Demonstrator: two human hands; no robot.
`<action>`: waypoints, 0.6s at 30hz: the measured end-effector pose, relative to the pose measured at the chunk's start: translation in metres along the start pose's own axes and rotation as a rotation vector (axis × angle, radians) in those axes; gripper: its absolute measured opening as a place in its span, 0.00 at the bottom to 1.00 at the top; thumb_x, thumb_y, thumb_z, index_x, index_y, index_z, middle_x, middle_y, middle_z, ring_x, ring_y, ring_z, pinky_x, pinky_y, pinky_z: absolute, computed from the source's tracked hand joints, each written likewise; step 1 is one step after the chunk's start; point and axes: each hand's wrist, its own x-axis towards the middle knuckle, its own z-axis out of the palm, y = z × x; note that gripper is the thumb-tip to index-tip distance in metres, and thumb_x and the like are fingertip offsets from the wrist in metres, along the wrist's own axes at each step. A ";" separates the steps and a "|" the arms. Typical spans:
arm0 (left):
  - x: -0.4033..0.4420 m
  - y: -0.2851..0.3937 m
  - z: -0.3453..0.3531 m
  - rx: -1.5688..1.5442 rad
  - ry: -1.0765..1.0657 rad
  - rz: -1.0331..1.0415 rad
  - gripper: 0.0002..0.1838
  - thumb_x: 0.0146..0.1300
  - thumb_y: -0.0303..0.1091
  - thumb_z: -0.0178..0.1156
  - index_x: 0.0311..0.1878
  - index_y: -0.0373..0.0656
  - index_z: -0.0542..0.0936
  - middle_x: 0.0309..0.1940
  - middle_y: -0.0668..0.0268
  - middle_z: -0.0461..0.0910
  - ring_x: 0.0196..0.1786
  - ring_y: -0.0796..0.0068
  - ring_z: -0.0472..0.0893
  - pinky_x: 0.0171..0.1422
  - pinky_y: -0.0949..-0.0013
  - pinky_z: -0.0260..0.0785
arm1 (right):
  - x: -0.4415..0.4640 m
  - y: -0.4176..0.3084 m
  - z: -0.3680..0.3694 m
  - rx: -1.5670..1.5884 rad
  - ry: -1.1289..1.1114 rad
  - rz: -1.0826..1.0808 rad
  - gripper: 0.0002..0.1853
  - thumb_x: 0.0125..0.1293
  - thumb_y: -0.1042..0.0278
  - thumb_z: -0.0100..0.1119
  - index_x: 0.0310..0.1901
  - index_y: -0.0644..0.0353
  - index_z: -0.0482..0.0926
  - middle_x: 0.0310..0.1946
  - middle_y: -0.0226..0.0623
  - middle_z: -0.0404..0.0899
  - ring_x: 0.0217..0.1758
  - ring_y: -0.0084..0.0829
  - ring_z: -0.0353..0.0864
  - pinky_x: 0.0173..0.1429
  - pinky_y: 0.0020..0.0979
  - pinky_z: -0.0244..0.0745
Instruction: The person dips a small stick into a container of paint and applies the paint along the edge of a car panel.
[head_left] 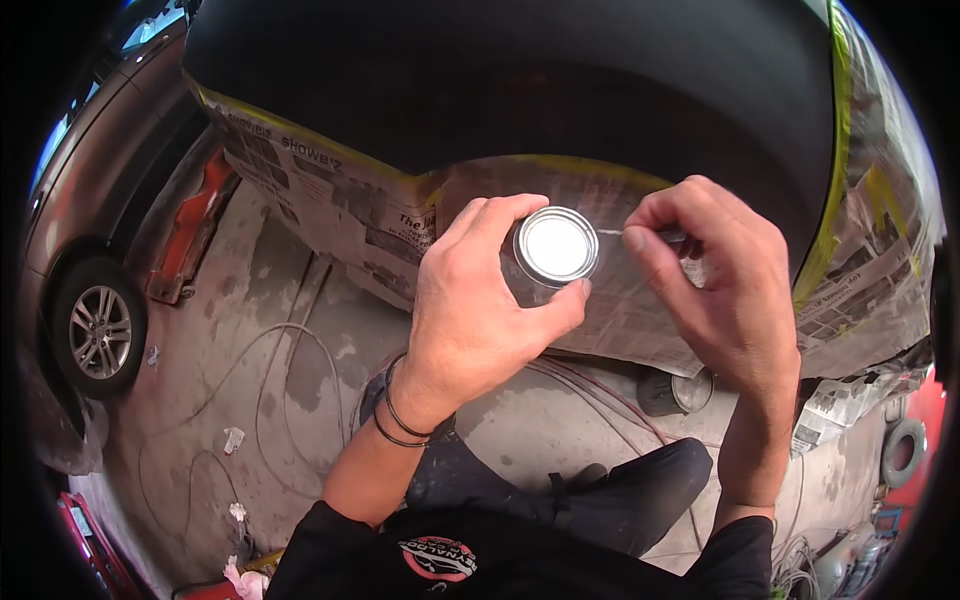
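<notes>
A small round metal can with a bright, pale top is in my left hand, whose thumb and fingers wrap round its side. To the right of the can, my right hand is raised, thumb and forefinger pinched together at the near end of a thin light-coloured piece that points towards the can's rim. What this thin piece is cannot be made out. Behind both hands is a dark car panel edged with yellow tape and newspaper.
A parked car with a wheel stands at the left, near an orange-red metal part. Hoses lie across the concrete floor. Another can stands below my right hand. A tire is at the far right.
</notes>
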 end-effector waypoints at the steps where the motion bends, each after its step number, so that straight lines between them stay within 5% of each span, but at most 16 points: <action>1: -0.003 -0.001 0.000 0.005 0.002 -0.002 0.33 0.56 0.32 0.85 0.67 0.38 0.88 0.54 0.57 0.91 0.58 0.63 0.91 0.67 0.60 0.83 | -0.001 -0.004 0.001 -0.032 -0.030 -0.015 0.05 0.72 0.79 0.76 0.45 0.64 0.88 0.37 0.34 0.86 0.37 0.29 0.84 0.43 0.32 0.79; 18: -0.035 -0.019 -0.012 0.088 -0.055 -0.027 0.33 0.55 0.33 0.86 0.65 0.38 0.88 0.54 0.55 0.91 0.56 0.57 0.93 0.64 0.58 0.85 | -0.013 -0.016 0.037 -0.128 -0.127 -0.162 0.08 0.69 0.72 0.77 0.42 0.58 0.83 0.34 0.36 0.84 0.39 0.44 0.88 0.45 0.46 0.84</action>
